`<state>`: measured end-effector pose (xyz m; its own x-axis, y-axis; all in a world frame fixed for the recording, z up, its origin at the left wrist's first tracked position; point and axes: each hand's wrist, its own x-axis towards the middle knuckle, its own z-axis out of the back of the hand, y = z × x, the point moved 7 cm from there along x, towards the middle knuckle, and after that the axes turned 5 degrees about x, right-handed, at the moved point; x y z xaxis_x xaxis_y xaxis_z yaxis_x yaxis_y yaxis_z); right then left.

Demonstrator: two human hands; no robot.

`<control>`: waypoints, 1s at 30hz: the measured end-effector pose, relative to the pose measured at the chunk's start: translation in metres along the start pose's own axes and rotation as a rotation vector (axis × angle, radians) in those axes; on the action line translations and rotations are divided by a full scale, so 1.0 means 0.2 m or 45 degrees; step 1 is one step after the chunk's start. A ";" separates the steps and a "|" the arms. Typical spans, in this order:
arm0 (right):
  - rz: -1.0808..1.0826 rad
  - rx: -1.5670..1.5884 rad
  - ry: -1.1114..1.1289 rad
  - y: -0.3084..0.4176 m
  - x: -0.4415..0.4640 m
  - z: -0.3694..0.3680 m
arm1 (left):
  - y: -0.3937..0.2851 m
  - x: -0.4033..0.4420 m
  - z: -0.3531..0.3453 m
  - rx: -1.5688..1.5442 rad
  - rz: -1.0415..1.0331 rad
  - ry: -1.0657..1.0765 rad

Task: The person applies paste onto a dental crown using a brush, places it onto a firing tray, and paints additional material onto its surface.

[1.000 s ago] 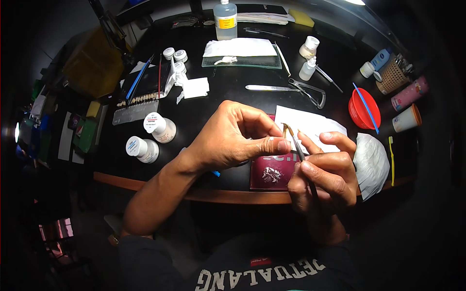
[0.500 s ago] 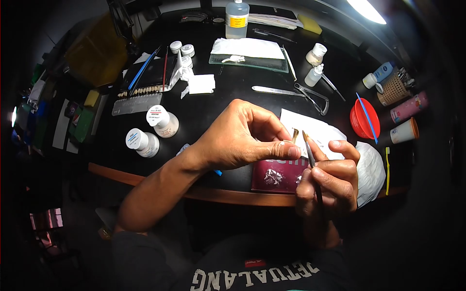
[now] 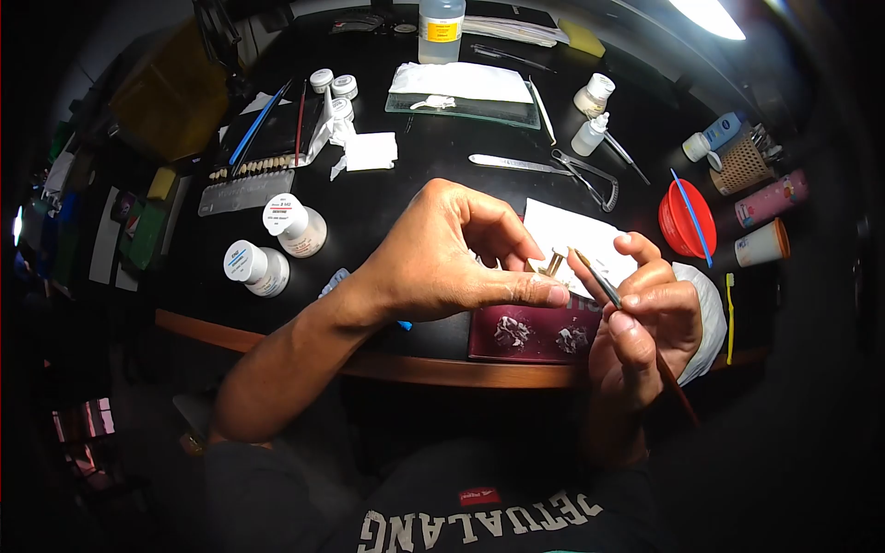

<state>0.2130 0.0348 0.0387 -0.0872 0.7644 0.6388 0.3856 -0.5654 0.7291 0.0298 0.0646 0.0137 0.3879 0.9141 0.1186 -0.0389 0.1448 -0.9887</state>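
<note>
Around your hands the bench (image 3: 387,198) is crowded. Beyond your left hand (image 3: 452,253) stand two white-capped bottles, one (image 3: 295,228) with a red-striped label, the other (image 3: 258,269) with a blue-striped one. Ahead lie a flat metal handle (image 3: 516,165) and a caliper (image 3: 599,180), with a glass slab (image 3: 461,117) past them. Out to the right of your right hand (image 3: 659,323) are a crumpled white sheet (image 3: 712,318), a yellow toothbrush (image 3: 731,318) and a red bowl (image 3: 673,221) with a blue stick lying across it.

Your left hand pinches a small brass-coloured piece (image 3: 556,264) between thumb and fingers, above the white paper (image 3: 576,226). Your right hand grips a slim brush (image 3: 600,281) near its ferrule; its pointed tip sits just beside the piece, and you cannot tell whether they touch. Beneath is a smooth maroon case (image 3: 489,343) carrying two flaky white heaps, the paper overlapping its far part.

The bench top is matt black, its brown wooden rim (image 3: 415,370) running close along the near side of the case. A strip of black surface separates your left hand from the metal handle; to the right, the crumpled sheet sits hard against your right hand's outline.
</note>
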 end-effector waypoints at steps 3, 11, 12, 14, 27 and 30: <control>-0.168 0.034 -0.014 -0.04 0.00 0.08 | 0.00 0.00 0.00 0.022 0.028 -0.037; -0.577 0.376 -0.012 -0.12 0.10 0.06 | 0.02 -0.01 0.02 0.042 0.092 -0.060; -0.618 0.425 -0.011 -0.12 0.11 0.06 | 0.03 -0.01 0.02 0.025 0.109 -0.058; -0.688 0.467 -0.018 -0.13 0.13 0.05 | 0.03 -0.01 0.02 0.014 0.127 -0.052; -0.748 0.432 -0.002 -0.15 0.13 0.05 | 0.02 -0.01 0.02 0.011 0.101 -0.065; -0.754 0.448 0.017 -0.15 0.13 0.06 | 0.02 -0.01 0.02 0.015 0.113 -0.061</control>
<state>0.2108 0.0754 0.0293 -0.3857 0.9083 0.1617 0.5445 0.0827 0.8347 0.0253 0.0655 0.0090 0.3381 0.9404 0.0354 -0.0817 0.0668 -0.9944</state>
